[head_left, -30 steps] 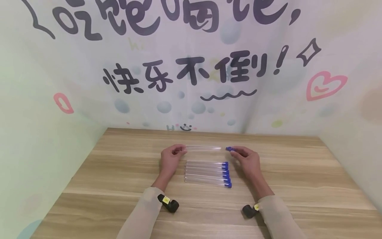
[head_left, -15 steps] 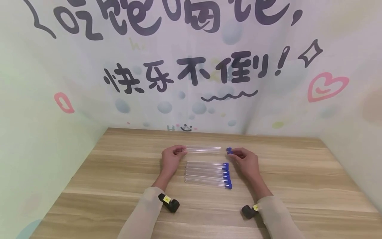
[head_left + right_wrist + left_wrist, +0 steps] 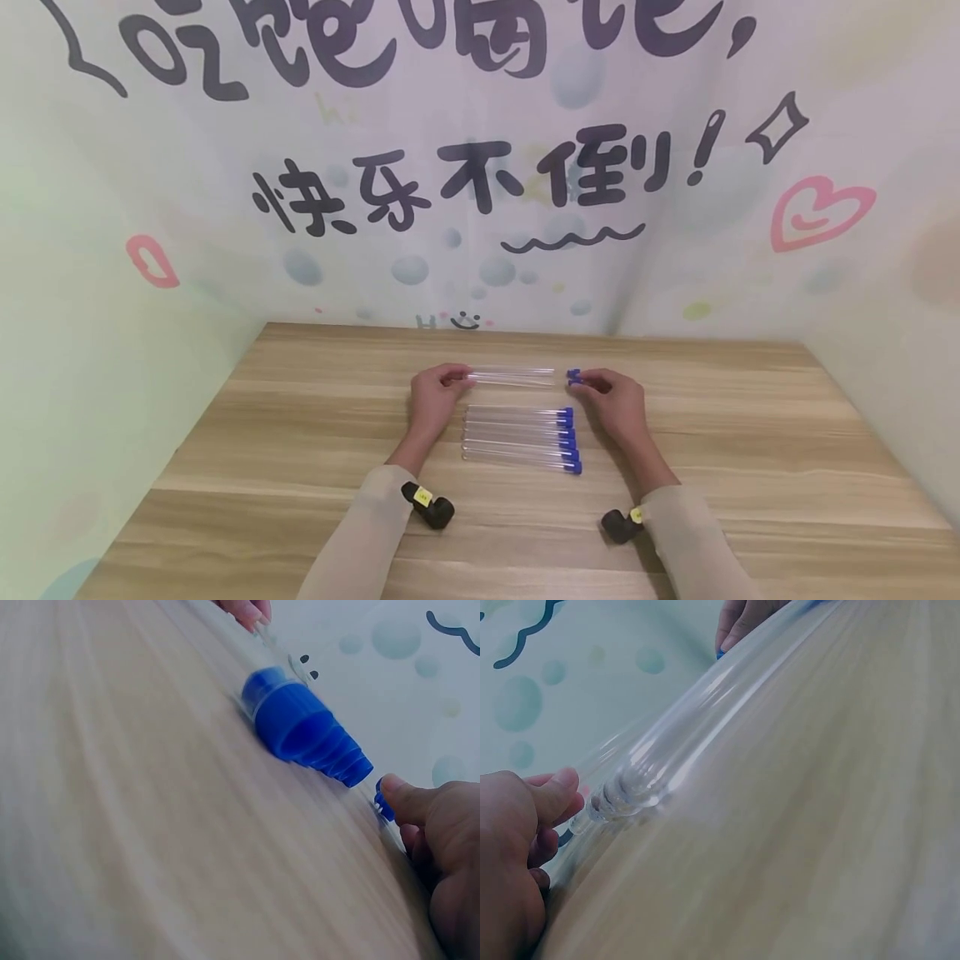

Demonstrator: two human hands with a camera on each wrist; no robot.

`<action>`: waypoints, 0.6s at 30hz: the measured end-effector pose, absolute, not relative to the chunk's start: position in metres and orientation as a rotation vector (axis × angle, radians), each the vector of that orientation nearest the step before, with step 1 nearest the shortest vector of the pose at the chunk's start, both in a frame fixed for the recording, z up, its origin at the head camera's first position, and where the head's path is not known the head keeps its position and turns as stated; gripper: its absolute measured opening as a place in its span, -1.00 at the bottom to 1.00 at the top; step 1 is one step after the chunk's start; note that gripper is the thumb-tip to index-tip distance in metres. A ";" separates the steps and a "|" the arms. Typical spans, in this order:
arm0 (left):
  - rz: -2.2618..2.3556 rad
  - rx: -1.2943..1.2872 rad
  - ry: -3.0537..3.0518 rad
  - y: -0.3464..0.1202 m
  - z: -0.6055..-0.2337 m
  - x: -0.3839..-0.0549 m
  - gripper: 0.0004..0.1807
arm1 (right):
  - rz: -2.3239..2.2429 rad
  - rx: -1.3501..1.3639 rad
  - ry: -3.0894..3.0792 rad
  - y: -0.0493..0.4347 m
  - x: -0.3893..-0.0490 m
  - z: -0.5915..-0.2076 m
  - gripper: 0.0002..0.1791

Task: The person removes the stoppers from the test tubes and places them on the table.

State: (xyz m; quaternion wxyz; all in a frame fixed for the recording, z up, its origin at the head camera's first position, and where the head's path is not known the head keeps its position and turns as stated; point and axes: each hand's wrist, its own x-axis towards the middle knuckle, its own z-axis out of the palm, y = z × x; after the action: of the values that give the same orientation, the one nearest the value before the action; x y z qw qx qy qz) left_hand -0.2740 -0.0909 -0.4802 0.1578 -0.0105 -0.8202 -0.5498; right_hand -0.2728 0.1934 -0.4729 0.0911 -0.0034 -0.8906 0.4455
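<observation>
In front of a white printed backdrop [image 3: 697, 275], on a wood-grain tabletop [image 3: 300, 417], we see a row of blue-capped clear test tubes [image 3: 517, 433] lying side by side on the person's side of both hands' fingertips. Beyond that row, we find the left hand [image 3: 437, 400] pinching the near ends of the uncapped clear tubes [image 3: 513, 380] between thumb and curled fingers. Opposite, we see the right hand [image 3: 621, 402] pinching two small blue caps [image 3: 574, 373], just beside the tubes' other ends and not touching them.
</observation>
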 end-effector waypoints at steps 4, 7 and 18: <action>-1.547 -0.026 -2.393 -0.091 -0.480 -0.274 -0.87 | 1.303 -0.013 -2.661 0.191 -0.272 -0.470 -0.69; -1.527 -0.028 -2.427 -0.092 -0.478 -0.274 -0.87 | 1.286 -0.010 -2.666 0.190 -0.272 -0.470 -0.69; -1.455 0.002 -2.489 -0.093 -0.480 -0.272 -0.84 | 1.220 0.019 -2.696 0.192 -0.274 -0.476 -0.70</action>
State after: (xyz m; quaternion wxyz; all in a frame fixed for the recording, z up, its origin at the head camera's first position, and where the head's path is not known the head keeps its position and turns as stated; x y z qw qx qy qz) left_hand -0.2720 -0.0933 -0.4796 0.1289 0.0008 -0.8560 -0.5006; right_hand -0.2743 0.1918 -0.4757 0.0910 0.0064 -0.9072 0.4107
